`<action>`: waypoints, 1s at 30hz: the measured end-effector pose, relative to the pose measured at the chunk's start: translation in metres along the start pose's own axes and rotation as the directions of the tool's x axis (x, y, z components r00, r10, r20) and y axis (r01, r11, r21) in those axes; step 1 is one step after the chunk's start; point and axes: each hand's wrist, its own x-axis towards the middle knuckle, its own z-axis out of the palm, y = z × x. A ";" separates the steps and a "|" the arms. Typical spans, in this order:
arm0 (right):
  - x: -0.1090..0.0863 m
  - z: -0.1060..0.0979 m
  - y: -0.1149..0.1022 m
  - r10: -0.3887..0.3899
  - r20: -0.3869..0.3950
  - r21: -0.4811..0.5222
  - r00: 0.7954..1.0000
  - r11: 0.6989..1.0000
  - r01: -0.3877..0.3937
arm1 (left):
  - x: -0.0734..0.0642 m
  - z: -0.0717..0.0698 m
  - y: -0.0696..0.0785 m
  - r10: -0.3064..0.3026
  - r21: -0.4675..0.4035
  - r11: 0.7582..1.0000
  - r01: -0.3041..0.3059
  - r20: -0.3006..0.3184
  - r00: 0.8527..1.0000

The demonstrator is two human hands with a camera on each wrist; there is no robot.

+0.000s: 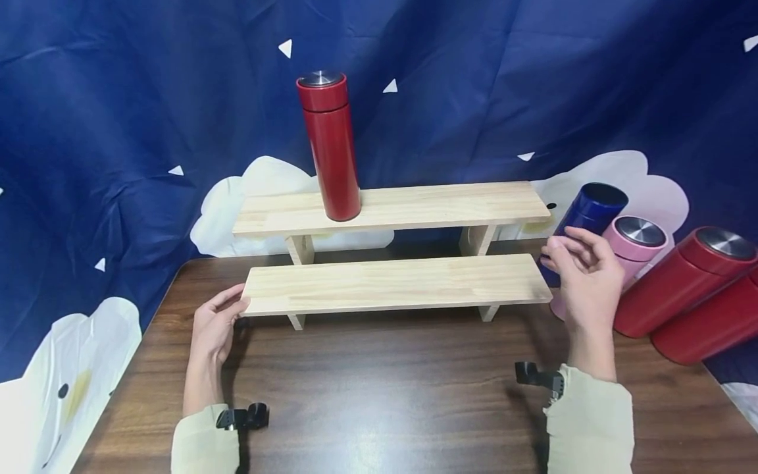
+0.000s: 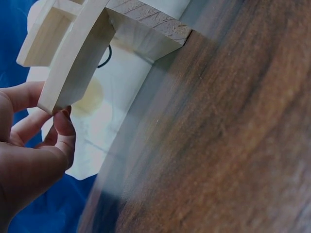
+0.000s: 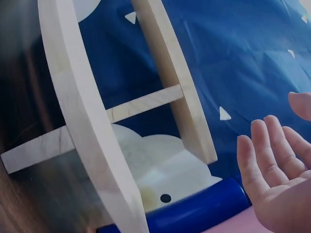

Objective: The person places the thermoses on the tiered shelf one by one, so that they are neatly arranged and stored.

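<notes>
On the brown table (image 1: 379,401), before a blue cloth (image 1: 444,85) with white shapes, the two-level shelf (image 1: 408,282) stands in front of you. Your left hand (image 1: 213,326) pinches the left end of its lower board (image 1: 331,288). Your right hand (image 1: 592,280) holds nothing, thumb apart from fingers, and partly hides the blue flask (image 1: 591,207). One red flask (image 1: 333,155) stands on the upper board (image 1: 438,205); the rightmost flask (image 1: 701,322) is cut off by the head view's edge.

Left hand (image 1: 213,324) pinching, thumb set opposite the fingers! Across from it, the right hand (image 1: 589,276) hovers, fingers loosely bent, both forearms (image 1: 200,392) reaching forward.
</notes>
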 end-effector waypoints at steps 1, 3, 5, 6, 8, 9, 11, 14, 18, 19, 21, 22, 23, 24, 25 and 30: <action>0.000 -0.002 0.000 -0.003 -0.016 0.006 1.000 1.000 0.003 | 0.000 0.000 0.000 0.001 0.001 1.000 -0.001 0.000 1.000; 0.000 -0.006 -0.001 -0.014 -0.052 0.008 0.999 1.000 0.014 | 0.000 0.000 0.000 0.002 -0.004 1.000 -0.002 0.000 1.000; 0.000 -0.010 -0.002 -0.015 -0.085 0.002 0.996 1.000 0.016 | 0.000 0.000 -0.001 0.002 -0.013 1.000 -0.002 0.001 1.000; 0.000 -0.012 -0.002 -0.017 -0.101 -0.005 0.995 1.000 0.017 | 0.000 0.000 0.000 0.003 -0.016 1.000 -0.003 0.003 1.000; 0.000 -0.016 -0.002 -0.024 -0.132 -0.013 0.991 1.000 0.023 | 0.000 0.000 0.000 0.002 -0.020 1.000 -0.002 0.006 1.000; 0.000 -0.019 -0.001 -0.028 -0.149 -0.012 0.988 1.000 0.027 | -0.001 0.001 0.001 0.004 -0.023 1.000 -0.004 0.008 1.000; 0.001 -0.023 0.000 -0.044 -0.192 -0.005 0.980 0.999 0.044 | -0.001 0.001 0.001 0.004 -0.023 1.000 -0.004 0.006 1.000; 0.002 -0.030 0.002 -0.078 -0.289 0.007 0.954 0.996 0.084 | -0.001 0.001 0.001 0.001 -0.027 1.000 0.000 0.008 1.000; 0.004 -0.040 0.004 -0.132 -0.418 -0.038 0.899 0.991 0.128 | -0.001 0.001 0.002 0.000 -0.034 0.999 0.001 0.016 1.000; 0.004 -0.043 0.005 -0.142 -0.442 -0.048 0.886 0.990 0.135 | -0.001 0.001 0.002 0.001 -0.036 0.999 0.000 0.018 1.000; 0.005 -0.048 0.007 -0.164 -0.482 -0.070 0.861 0.986 0.149 | 0.000 0.001 0.002 0.004 -0.035 0.999 -0.003 0.017 1.000; 0.005 -0.050 0.008 -0.173 -0.495 -0.080 0.851 0.985 0.154 | 0.000 0.001 0.002 0.005 -0.034 0.999 -0.004 0.017 1.000; 0.004 -0.053 0.009 -0.180 -0.504 -0.094 0.845 0.984 0.153 | 0.000 0.001 0.002 0.004 -0.036 0.999 -0.003 0.016 1.000; 0.004 -0.055 0.011 -0.179 -0.513 -0.096 0.840 0.984 0.151 | 0.000 0.001 0.002 0.001 -0.038 0.999 0.000 0.016 1.000; 0.003 -0.057 0.012 -0.179 -0.517 -0.109 0.837 0.984 0.143 | -0.001 0.001 0.002 0.000 -0.038 0.999 0.001 0.016 1.000; -0.001 -0.068 0.022 -0.136 -0.524 -0.152 0.841 0.986 0.065 | -0.001 0.001 0.001 -0.003 -0.050 0.999 0.004 0.016 1.000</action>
